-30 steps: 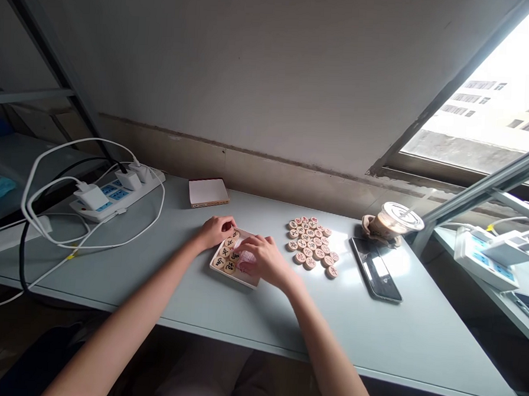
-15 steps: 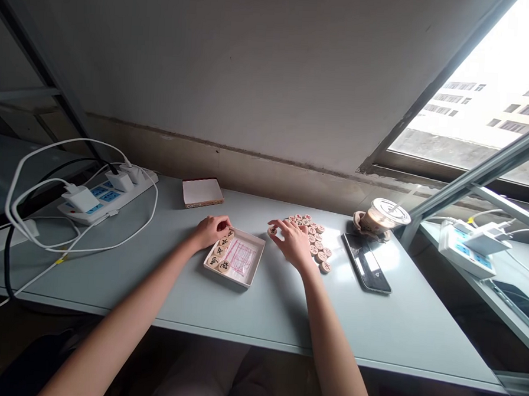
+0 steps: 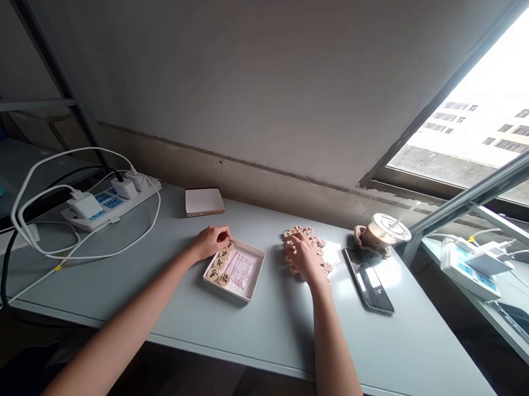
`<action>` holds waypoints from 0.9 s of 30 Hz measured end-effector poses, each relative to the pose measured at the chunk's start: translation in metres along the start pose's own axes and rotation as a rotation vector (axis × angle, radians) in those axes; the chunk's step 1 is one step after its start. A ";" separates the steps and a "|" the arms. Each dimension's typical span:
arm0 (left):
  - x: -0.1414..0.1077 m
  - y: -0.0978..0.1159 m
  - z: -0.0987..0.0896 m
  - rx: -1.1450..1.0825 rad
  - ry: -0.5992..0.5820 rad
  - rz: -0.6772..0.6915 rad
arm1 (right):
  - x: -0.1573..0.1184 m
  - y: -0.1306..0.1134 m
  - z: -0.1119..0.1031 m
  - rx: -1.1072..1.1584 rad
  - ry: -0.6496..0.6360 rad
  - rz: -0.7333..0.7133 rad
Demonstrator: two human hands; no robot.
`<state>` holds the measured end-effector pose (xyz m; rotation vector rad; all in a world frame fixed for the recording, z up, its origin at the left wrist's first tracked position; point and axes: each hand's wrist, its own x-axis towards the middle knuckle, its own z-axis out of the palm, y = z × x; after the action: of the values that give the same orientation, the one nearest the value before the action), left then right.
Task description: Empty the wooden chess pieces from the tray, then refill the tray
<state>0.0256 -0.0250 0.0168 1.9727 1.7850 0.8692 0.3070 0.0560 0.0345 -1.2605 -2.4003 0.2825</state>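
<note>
Round wooden Chinese chess pieces with black characters lie in a tight pile on the pale grey-blue table, and several more line the left side of a shallow white tray. A sheet of pink-lined paper covers the tray's bottom. My left hand rests at the tray's far left corner, its fingertips on the top piece. My right hand lies spread over the pile, hiding much of it. Neither hand visibly holds a piece.
Beyond the tray lies a flat white box. A power strip with chargers and looping white cables sits at the left. A black smartphone and a lidded cup stand at the right, near a metal window frame.
My right hand has shifted from the pile's near left edge onto the pile, and its fingers now cover more pieces. My left hand stays at the tray. The view has tilted slightly.
</note>
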 end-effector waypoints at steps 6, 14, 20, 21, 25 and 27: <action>0.001 -0.004 0.002 -0.007 -0.009 -0.003 | 0.004 -0.006 0.001 0.270 -0.004 -0.022; 0.001 -0.003 0.002 0.007 -0.017 -0.022 | 0.003 -0.025 0.011 -0.190 0.119 -0.093; 0.001 -0.002 0.001 0.018 -0.015 -0.020 | -0.001 -0.015 0.004 -0.243 0.028 -0.112; 0.001 -0.002 0.001 0.018 -0.015 -0.019 | -0.001 -0.012 0.002 -0.240 0.036 -0.081; 0.001 -0.002 0.001 0.009 -0.015 -0.007 | -0.001 -0.011 -0.009 -0.041 0.070 -0.039; 0.001 -0.002 0.001 0.001 -0.010 -0.002 | -0.001 -0.018 -0.011 0.106 0.071 -0.088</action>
<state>0.0251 -0.0240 0.0151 1.9725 1.7818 0.8562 0.2991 0.0448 0.0510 -1.0966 -2.3407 0.3288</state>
